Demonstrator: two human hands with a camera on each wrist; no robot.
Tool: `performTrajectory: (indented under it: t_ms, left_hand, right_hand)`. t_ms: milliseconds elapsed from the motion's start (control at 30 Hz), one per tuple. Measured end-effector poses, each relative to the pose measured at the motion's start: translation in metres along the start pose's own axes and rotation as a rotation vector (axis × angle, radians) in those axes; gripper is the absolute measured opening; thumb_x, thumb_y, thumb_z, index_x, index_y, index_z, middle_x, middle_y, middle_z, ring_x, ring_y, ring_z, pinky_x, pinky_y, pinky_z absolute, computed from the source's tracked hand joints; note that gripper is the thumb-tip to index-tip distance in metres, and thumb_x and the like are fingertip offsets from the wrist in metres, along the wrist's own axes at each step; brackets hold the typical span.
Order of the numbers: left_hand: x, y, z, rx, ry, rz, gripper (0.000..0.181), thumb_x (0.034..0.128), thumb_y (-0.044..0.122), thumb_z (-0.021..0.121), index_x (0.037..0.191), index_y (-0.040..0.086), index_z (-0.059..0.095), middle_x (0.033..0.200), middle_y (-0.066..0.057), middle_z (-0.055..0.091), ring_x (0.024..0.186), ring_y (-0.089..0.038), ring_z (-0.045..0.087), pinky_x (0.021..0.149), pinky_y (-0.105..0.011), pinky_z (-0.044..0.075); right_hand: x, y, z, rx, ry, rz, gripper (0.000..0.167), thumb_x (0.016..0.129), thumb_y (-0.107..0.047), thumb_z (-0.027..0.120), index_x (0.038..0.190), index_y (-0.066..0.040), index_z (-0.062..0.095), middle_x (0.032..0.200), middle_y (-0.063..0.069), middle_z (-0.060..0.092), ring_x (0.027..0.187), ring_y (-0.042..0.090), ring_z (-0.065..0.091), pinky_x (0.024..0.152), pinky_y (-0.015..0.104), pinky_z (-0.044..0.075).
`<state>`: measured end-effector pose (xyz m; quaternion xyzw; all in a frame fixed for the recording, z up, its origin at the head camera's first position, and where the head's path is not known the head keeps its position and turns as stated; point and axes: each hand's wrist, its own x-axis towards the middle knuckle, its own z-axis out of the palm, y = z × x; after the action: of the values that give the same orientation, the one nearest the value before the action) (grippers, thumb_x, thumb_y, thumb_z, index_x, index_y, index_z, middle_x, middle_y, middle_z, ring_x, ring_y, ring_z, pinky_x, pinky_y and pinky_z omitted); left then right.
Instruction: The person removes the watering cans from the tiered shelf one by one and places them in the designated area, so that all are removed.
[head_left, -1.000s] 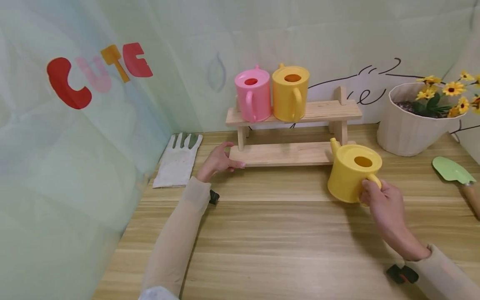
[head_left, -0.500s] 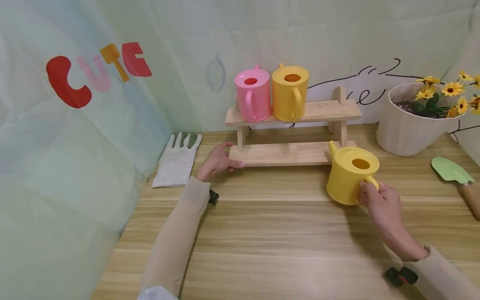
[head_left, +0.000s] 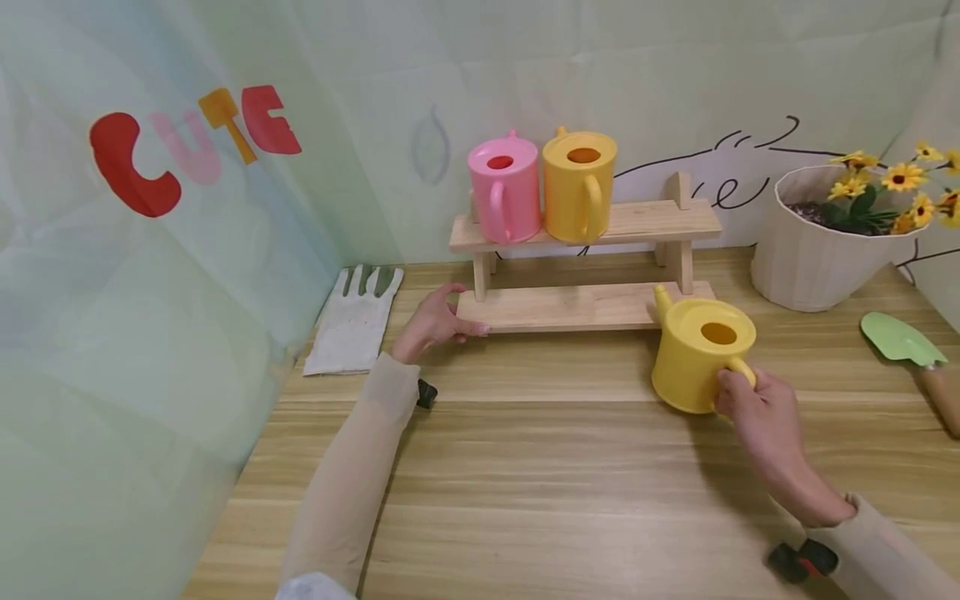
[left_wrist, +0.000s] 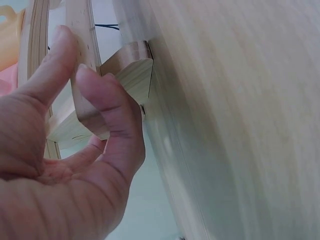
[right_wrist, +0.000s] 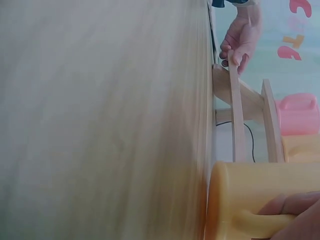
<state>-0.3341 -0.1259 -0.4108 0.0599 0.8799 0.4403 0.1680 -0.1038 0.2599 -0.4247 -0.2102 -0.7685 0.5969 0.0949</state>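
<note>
In the head view, my right hand (head_left: 765, 429) grips the handle of a yellow watering can (head_left: 693, 362), its spout toward the shelf. The can is in front of the right end of a two-tier wooden shelf (head_left: 558, 308); the right wrist view has its base close to the tabletop. My left hand (head_left: 435, 325) holds the left end of the lower board (left_wrist: 90, 107), with thumb and fingers around it in the left wrist view. On the upper board stand a pink watering can (head_left: 517, 200) and an orange-yellow watering can (head_left: 566, 196), side by side, their handles facing me.
A white pot (head_left: 806, 262) of yellow flowers stands right of the shelf. Nearer lies a green trowel (head_left: 900, 337) with a wooden handle. A white glove (head_left: 350, 329) lies left of my left hand. Printed fabric walls border the wooden table (head_left: 525, 483) behind and left.
My right hand has brought the yellow watering can slightly left and lower, nearer the tabletop. My left hand keeps its hold on the board; the two upper cans stay where they were.
</note>
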Motion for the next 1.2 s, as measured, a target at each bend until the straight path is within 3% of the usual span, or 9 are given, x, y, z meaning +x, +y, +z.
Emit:
performTrajectory:
  t_ms: [367,667,1033,1200]
  left_hand:
    - [0.003,-0.0002,0.0003,0.006,0.001,0.0,0.095,0.0878,0.015,0.094,0.165,0.008,0.038,0.09,-0.006,0.065,0.057,-0.01,0.062,0.067,-0.026,0.057]
    - [0.0033,-0.0008,-0.0006,0.018,0.0,-0.006,0.096,0.0881,0.016,0.094,0.165,0.007,0.038,0.094,-0.008,0.065,0.06,-0.01,0.063,0.069,-0.026,0.057]
    - [0.0028,-0.0003,-0.0021,0.05,-0.006,-0.001,0.097,0.0878,0.02,0.095,0.165,0.008,0.038,0.095,-0.008,0.062,0.061,-0.01,0.064,0.07,-0.025,0.057]
    - [0.003,-0.0006,-0.0019,0.043,-0.008,-0.006,0.097,0.0875,0.019,0.095,0.165,0.008,0.038,0.096,-0.009,0.063,0.061,-0.011,0.064,0.068,-0.025,0.057]
  right_hand:
    - [-0.0036,0.0034,0.0012,-0.013,0.01,-0.003,0.042,0.106,-0.015,0.051,0.063,-0.013,0.053,0.058,-0.013,0.048,0.058,0.005,0.043,0.053,0.026,0.037]
    - [-0.0067,0.0061,-0.0013,-0.055,-0.003,-0.005,0.036,0.103,-0.014,0.053,0.068,-0.007,0.06,0.06,-0.011,0.051,0.061,0.01,0.045,0.057,0.028,0.038]
    - [-0.0075,0.0086,-0.0031,-0.097,-0.014,0.041,0.037,0.103,-0.018,0.056,0.068,-0.014,0.066,0.063,-0.016,0.057,0.069,0.005,0.052,0.065,0.022,0.043]
    - [-0.0064,0.0091,-0.0043,-0.118,-0.038,0.065,0.03,0.106,-0.02,0.06,0.078,-0.014,0.072,0.068,-0.017,0.06,0.074,0.003,0.054,0.068,0.02,0.046]
